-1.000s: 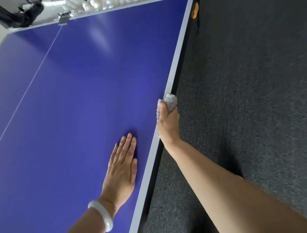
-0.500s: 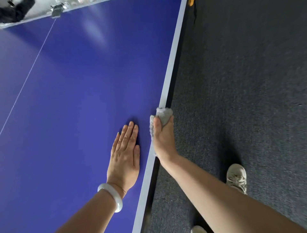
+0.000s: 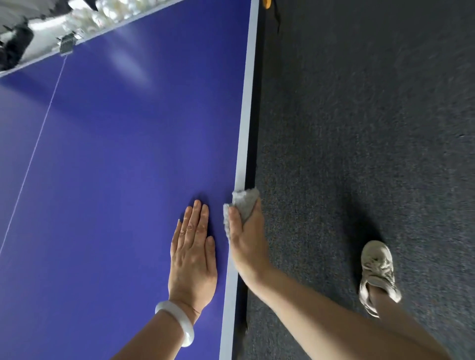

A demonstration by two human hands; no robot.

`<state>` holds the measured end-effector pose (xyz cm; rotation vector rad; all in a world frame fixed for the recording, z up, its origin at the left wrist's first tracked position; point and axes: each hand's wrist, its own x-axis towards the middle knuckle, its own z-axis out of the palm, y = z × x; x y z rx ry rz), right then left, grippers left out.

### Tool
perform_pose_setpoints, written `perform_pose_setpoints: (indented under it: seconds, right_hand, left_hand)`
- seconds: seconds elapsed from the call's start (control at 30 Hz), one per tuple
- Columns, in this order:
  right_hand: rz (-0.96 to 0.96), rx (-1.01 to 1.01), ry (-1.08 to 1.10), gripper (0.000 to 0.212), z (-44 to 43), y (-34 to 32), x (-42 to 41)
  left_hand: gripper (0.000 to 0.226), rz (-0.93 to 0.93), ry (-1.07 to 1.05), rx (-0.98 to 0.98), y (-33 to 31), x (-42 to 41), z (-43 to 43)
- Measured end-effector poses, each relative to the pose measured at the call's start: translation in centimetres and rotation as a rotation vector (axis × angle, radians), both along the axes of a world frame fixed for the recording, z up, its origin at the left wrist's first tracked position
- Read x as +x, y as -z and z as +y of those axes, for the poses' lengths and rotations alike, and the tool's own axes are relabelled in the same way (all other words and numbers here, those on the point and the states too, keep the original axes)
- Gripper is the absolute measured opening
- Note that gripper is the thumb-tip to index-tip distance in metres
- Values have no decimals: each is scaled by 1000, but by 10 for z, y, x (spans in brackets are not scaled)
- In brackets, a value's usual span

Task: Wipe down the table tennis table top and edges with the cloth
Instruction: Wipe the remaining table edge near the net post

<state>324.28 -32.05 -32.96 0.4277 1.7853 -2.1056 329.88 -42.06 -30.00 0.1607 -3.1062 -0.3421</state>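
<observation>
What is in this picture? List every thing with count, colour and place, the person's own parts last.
table tennis table: one, blue top with white edge stripe, left half
centre line: one, white, along the table top's left
cloth: one, grey, bunched on the table's right edge
clamp: one, silver, table's far end
balls: many, white, blurred, beyond the far end
orange object: one, cut off at the top edge
carpet: one, dark grey, right half
shoe: one, beige, on the carpet, lower right
bracelet: one, white, left wrist
left hand: one, flat on the table top
right hand: one, grips the cloth at the edge
</observation>
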Motion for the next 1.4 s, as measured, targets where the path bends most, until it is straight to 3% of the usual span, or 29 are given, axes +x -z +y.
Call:
perform_pose_setpoints:
  seconds: [0.1,0.3,0.7,0.83,1.03,1.27,1.4]
  right_hand:
    - [20,43,32,68,-1,3,-3]
    - [40,87,52,80,-3,-9,93]
    - [46,131,47,44,-6,-1,93]
    - [50,123,58,41,-7,2,94]
    - [6,177,5,58,-5,0,96]
    - [-8,122,55,59,-1,-12,109]
    - [-62,1,120,49,-3,-16,196]
  left_hand:
    - [54,5,5,-6,1,0,1]
    - [55,36,17,-10,1,1,1]
    - [46,104,-38,19,2,14,2]
    - [43,100,-71,99,-1,62,14]
    - [52,32,-47,10,2,179,24]
    - [54,23,-111,-19,1,188,38]
    - [54,26,-133,19,0,189,37]
